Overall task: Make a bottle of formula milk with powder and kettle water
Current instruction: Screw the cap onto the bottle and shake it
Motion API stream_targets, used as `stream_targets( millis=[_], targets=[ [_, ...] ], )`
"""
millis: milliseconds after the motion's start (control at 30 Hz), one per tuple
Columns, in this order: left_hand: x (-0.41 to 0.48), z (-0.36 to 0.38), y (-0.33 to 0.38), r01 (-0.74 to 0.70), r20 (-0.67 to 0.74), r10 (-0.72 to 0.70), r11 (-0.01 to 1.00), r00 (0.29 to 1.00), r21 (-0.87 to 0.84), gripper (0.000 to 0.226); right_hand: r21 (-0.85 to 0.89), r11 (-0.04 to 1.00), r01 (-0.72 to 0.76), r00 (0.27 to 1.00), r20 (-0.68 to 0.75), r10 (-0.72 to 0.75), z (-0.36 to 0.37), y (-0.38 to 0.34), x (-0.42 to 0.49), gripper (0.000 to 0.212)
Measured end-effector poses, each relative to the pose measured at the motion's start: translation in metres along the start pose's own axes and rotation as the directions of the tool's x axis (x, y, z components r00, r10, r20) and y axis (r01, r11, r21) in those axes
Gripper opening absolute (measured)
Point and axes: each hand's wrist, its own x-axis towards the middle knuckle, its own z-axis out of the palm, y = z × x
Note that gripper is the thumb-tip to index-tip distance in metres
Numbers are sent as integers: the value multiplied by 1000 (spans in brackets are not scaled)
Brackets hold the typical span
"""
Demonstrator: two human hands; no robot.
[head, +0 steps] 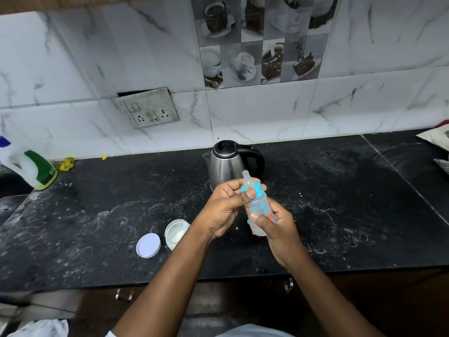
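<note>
A small clear baby bottle [260,210] with a blue collar and a silicone teat is held tilted above the black counter [97,215]. My right hand [277,227] grips its lower body. My left hand [223,207] pinches the blue collar [255,190] between thumb and fingers. Directly behind the hands stands a steel kettle [226,166] with a black lid and handle. To the left of my left forearm sits an open clear powder jar [176,233] with white powder inside. Its white lid [148,245] lies beside it.
A white and green plastic jug [29,166] stands at the counter's far left. A switch and socket plate [148,109] is on the tiled wall. Cloth items [437,139] lie at the far right. White residue streaks the counter.
</note>
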Motion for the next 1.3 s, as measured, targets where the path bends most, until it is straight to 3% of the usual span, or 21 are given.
stream_targets(
  millis=[67, 233, 433, 500, 600, 733, 800, 933, 1100, 1200, 1300],
  targets=[
    [0, 1, 1, -3, 18, 3, 1000, 1000, 7, 25, 90, 994, -60, 998, 14, 59, -1, -3, 1, 45],
    [2, 5, -6, -28, 56, 28, 1000, 998, -14, 52, 253, 944, -212, 977, 69, 201, -4, -2, 0, 56],
    [0, 11, -9, -25, 64, 28, 999, 998, -37, 63, 488, 793, -364, 930, 228, 287, -3, 1, -3, 57],
    [0, 13, -10, -10, 58, 12, 999, 998, -40, 57, 535, 752, -386, 922, 247, 297, -4, 3, -3, 58],
    [1, 12, -12, -5, 34, 7, 998, 999, -61, 49, 473, 816, -332, 942, 198, 269, -7, 2, -2, 58],
    [0, 15, -9, 19, -12, -19, 1000, 1000, 0, 30, 174, 973, -149, 989, 18, 149, -5, 1, 2, 59],
    [0, 21, -7, 21, -33, -19, 997, 999, 72, 21, 41, 996, -79, 996, -31, 80, -1, 2, 2, 60],
    [3, 24, -5, 32, -61, -26, 995, 998, 99, 12, -62, 996, -62, 992, -117, 54, 5, 5, 2, 60],
    [9, 22, -7, 30, -57, -30, 1000, 998, 4, 23, 9, 993, -122, 984, -133, 122, 8, 9, 4, 50],
    [13, 21, -11, 22, -41, -22, 1000, 999, 15, 19, 130, 979, -155, 983, -81, 167, 8, 8, 4, 63],
    [13, 23, -11, 33, -19, -33, 999, 999, -17, 16, 226, 949, -219, 974, -3, 225, 4, 6, 3, 60]
  ],
)
